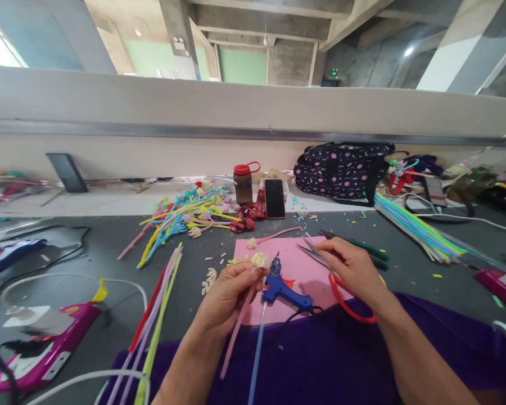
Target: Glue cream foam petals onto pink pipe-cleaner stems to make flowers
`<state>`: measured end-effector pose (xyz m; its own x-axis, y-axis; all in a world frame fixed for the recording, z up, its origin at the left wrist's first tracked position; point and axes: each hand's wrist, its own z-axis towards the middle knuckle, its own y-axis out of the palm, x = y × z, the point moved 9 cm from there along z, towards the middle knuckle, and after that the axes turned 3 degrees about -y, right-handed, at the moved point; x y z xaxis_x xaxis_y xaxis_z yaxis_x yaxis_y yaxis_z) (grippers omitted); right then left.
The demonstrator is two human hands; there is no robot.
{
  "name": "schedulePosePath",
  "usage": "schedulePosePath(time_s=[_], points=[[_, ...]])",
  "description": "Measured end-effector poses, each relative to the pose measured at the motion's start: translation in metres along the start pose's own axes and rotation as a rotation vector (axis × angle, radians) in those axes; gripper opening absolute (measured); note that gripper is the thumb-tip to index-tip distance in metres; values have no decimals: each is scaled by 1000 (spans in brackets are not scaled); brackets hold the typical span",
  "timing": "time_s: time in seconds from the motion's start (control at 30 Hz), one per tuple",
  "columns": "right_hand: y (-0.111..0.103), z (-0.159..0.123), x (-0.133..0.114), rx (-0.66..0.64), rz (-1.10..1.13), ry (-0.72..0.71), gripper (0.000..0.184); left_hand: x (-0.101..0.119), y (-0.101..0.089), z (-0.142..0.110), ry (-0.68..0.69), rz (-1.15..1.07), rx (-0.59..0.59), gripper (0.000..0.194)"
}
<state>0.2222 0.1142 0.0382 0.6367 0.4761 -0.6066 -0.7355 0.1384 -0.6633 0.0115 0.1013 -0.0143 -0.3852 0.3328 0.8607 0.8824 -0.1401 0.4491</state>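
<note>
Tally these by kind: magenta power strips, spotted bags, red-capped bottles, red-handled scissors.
Magenta power strips: 2
Spotted bag: 1
Red-capped bottle: 1
Red-handled scissors: 1 pair
Total: 5

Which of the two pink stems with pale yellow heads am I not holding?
The loose stem at the far edge of the pink sheet. The held stem is in your left hand.
</note>
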Motion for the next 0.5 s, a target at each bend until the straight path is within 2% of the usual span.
schedulePosePath(time_s=[0.13,0.2,0.33,0.5], points=[[-2,-28,51,-171,-536,29,20,1,0,-3,9,-12,5,26],[3,-49,78,-245,-695,52,24,0,2,-5,4,0,-20,28],[10,-75,101,-277,-722,17,43,-2,1,-4,16,-74,-30,29],[6,-73,108,-301,-754,131,56,-6,-2,1,26,-195,-55,26]])
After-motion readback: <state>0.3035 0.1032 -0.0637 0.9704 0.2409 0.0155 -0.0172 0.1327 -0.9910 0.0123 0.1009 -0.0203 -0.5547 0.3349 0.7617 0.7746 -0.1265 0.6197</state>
